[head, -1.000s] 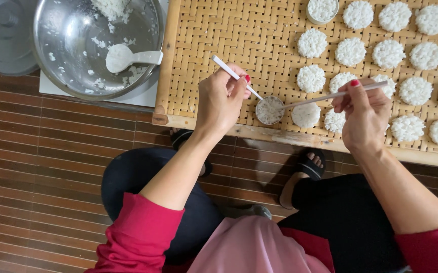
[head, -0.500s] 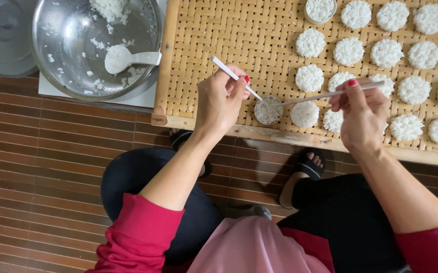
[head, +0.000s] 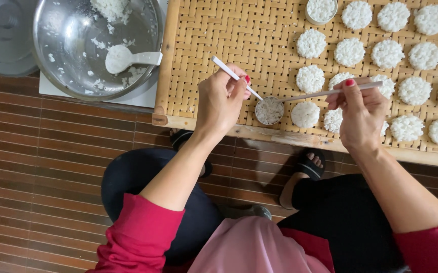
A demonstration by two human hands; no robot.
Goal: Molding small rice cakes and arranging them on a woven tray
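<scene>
My left hand [head: 222, 101] grips a white chopstick [head: 235, 77] whose tip reaches into a small round ring mould [head: 269, 110] filled with white rice on a woven bamboo tray [head: 239, 40]. My right hand [head: 361, 110] holds a second white chopstick [head: 330, 92], its tip also pointing at the mould. Several round white rice cakes [head: 311, 79] lie in rows on the tray to the right of the mould. One cake [head: 305, 115] sits right beside it.
A metal bowl [head: 72, 55] with rice remnants and a white spoon [head: 128, 58] stands left of the tray on a white board. A metal lid [head: 1, 30] lies at far left. Another filled ring mould [head: 321, 10] sits at the tray's top. Below is brown slatted flooring [head: 42, 172].
Both hands stay at the mould with only slight shifts of the chopsticks; nothing else has moved.
</scene>
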